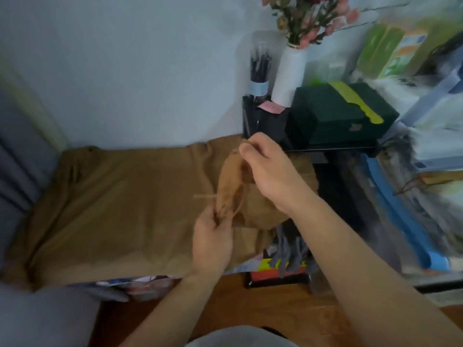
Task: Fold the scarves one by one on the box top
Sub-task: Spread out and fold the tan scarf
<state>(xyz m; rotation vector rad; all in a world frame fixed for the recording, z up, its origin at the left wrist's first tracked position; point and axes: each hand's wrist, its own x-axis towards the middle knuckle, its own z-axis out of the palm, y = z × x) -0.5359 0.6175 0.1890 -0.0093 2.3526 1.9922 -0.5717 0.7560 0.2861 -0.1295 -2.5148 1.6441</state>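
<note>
Your left hand (213,236) and right hand (266,169) are each pinched closed on an end edge of the tan scarf (130,201), lifting that fringed end into a soft hanging loop. The rest lies spread and lightly creased across the box top (130,289), matte and woolly. The printing on the box edge is too blurred to read.

Both forearms are bare up to the picture's lower edge, with no sleeves, watch or bracelet visible. The left hand (213,242) and right hand (269,171) wear no gloves or rings. The fingernails look short and unpainted.
</note>
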